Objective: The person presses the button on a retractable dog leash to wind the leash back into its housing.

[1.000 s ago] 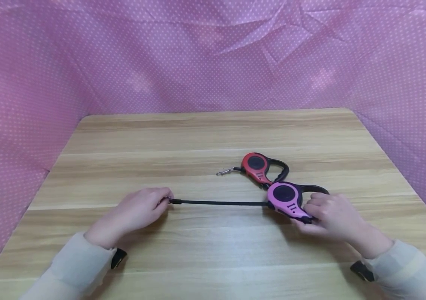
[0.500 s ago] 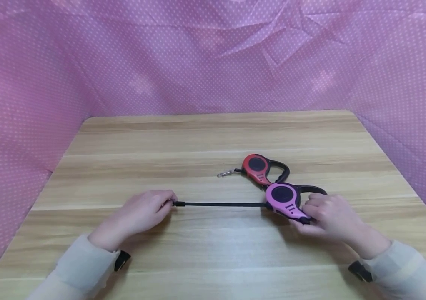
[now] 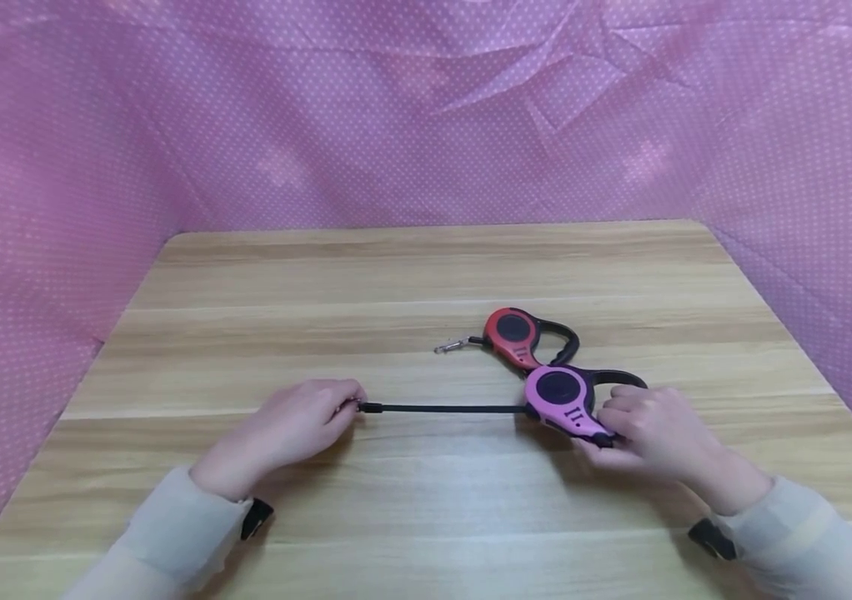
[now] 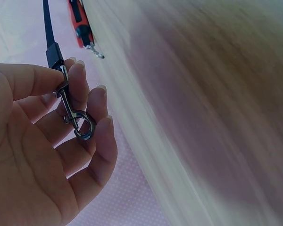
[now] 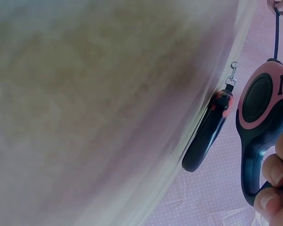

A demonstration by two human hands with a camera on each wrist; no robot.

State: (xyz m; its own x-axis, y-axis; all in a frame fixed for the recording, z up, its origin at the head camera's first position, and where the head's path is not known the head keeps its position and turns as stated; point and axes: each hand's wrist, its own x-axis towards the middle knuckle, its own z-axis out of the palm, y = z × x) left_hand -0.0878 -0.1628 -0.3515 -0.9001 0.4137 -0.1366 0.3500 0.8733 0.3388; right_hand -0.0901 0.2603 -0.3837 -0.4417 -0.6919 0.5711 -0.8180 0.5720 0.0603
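My right hand (image 3: 654, 433) grips the black handle of a pink retractable dog leash (image 3: 557, 392), fingers curled through its loop. From the casing a black strap (image 3: 448, 409) runs straight and taut leftward to my left hand (image 3: 287, 429). In the left wrist view, thumb and forefinger pinch the metal snap hook (image 4: 73, 106) at the strap's end, while the other fingers curl loosely behind it. Just beyond the pink casing lies a red retractable leash (image 3: 510, 333) on the table, its own small clip (image 3: 452, 344) pointing left.
The wood-grain table (image 3: 321, 275) fills the lower scene. A pink polka-dot cloth (image 3: 411, 125) hangs around its back and both sides. Black wrist mounts (image 3: 256, 518) sit at the cuffs of the light sleeves.
My left hand has moved right with the hook, and the strap between the hands has become shorter. The pink leash has shifted slightly left. The red leash stays in place.
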